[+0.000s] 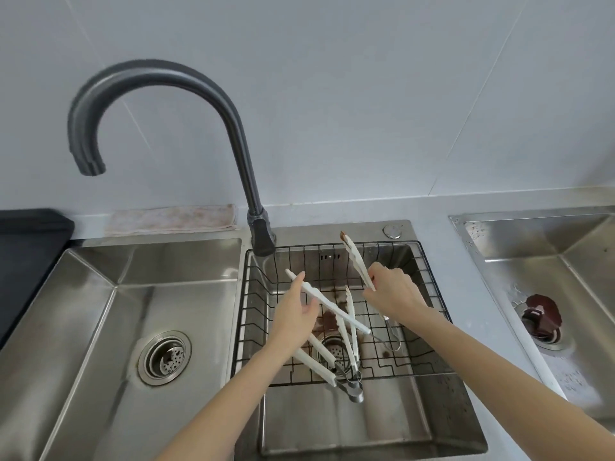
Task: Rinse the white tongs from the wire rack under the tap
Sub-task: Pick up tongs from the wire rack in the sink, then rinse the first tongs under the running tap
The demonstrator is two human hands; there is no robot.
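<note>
A black wire rack (382,242) sits in the middle sink basin. My right hand (394,291) grips one pair of white tongs (354,257) raised above the rack, its brown-stained tip pointing up and back. My left hand (293,311) pinches the arm of a second pair of white tongs (327,301), which slants across the rack. More white tongs (351,334) with metal ends lie in the rack below. The dark grey tap (159,73) arches to the left. Its spout (91,168) hangs over the left basin with no water visible.
The left basin (100,294) has a round drain (164,357). A separate steel sink (549,261) on the right holds a dark red strainer (540,314). A folded cloth (173,219) lies behind the left basin, next to a black surface (30,247).
</note>
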